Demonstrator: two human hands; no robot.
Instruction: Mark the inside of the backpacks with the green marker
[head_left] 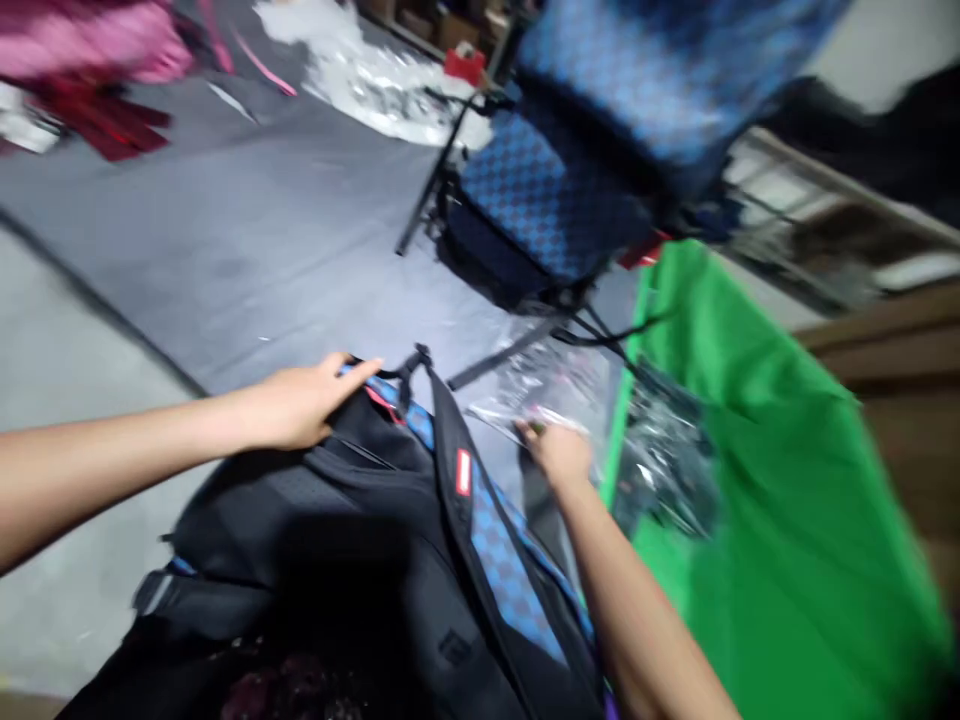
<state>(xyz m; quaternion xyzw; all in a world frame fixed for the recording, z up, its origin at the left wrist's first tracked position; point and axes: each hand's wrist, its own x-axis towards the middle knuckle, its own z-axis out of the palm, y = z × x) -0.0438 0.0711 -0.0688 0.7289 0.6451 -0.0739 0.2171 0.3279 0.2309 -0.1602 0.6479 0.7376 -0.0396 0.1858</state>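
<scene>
A black backpack (360,500) with blue checked panels and a red label on its strap fills the lower middle of the view, close to me. My left hand (307,400) grips its upper edge beside the top loop, the thumb lying along the blue trim. Right of the pack, my right hand (559,452) has its fingers closed at the near edge of a crinkled clear plastic bag (547,370), which it appears to pinch. Blur hides the exact contact. A dark shadow covers the pack's lower front.
A blue-checked bag (547,190) with black frame bars stands beyond the backpack on the grey work surface (262,230). Green fabric (765,480) drapes at the right, with clear plastic (667,460) against it. Pink bags (90,40) and white plastic wrap (367,75) lie farther back.
</scene>
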